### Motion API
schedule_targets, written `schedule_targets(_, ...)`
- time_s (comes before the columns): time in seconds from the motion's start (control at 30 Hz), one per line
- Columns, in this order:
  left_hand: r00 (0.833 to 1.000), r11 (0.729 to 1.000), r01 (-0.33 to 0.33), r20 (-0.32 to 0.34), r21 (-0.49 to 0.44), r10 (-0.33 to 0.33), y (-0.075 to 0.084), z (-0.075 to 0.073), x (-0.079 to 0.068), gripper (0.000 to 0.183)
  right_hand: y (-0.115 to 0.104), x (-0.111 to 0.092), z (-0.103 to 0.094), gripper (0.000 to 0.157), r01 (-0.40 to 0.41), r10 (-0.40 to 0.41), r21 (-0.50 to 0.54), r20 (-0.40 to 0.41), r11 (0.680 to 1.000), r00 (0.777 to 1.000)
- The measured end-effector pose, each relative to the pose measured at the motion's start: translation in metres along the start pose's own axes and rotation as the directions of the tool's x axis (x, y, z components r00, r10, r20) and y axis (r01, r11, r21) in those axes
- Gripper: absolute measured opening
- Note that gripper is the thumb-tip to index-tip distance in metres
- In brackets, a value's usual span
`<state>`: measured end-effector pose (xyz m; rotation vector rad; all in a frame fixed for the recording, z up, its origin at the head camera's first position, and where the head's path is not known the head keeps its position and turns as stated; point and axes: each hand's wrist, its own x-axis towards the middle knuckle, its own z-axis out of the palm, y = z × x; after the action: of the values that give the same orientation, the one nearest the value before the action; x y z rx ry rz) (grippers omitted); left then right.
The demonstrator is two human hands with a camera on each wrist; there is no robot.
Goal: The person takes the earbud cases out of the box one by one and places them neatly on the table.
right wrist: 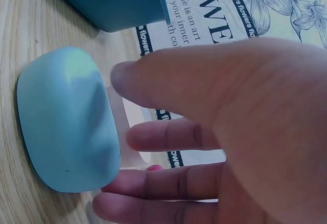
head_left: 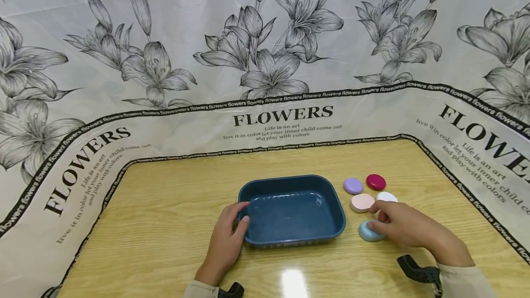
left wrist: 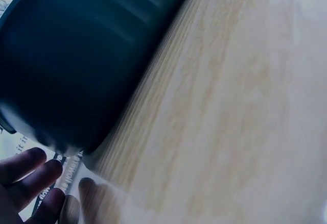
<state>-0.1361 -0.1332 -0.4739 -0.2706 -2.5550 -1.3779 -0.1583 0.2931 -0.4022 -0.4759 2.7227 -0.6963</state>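
Note:
My left hand (head_left: 225, 231) is at the left side of a dark blue plastic basin (head_left: 290, 242), its thumb and index fingertips over the rim. In the left wrist view, the other fingers (left wrist: 36, 183) hang loosely outside the basin wall. At the basin's right, my right hand (head_left: 403, 224) is over a light blue rounded soap (head_left: 370, 232). The right wrist view shows the thumb (right wrist: 148, 83) apart from this soap, with fingertips close behind its edge. A pale pink soap (head_left: 362, 203) and a white soap (head_left: 387, 196) lie just beyond the hand, the white one partly covered.
Behind these lie a lilac soap (head_left: 353, 186) and a crimson soap (head_left: 376, 181). Everything rests on a wood-grain table (head_left: 165, 210). A white flower-printed cloth (head_left: 186, 132) borders the table at the back and both sides.

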Motion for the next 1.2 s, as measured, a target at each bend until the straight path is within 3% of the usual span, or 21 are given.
schedule_targets(0.33,0.998,0.999,-0.034,-0.043,-0.004,0.034,-0.0014,0.0018,-0.0033,0.032,-0.0031,-0.0004,0.0000,0.029,-0.005,0.002,-0.026,-0.111,1.000,0.994)
schedule_targets(0.7,0.999,0.999,0.009,-0.041,-0.035,-0.010,0.0022,0.0018,-0.0050,0.031,-0.0067,0.0012,0.0008,0.029,-0.003,-0.005,-0.042,-0.171,0.999,0.985)
schedule_targets(1.2,0.996,0.999,-0.045,-0.078,-0.021,0.043,0.0030,0.0000,-0.0029,0.026,-0.0087,0.0052,0.0003,0.025,0.005,-0.023,-0.073,-0.242,0.997,0.970)
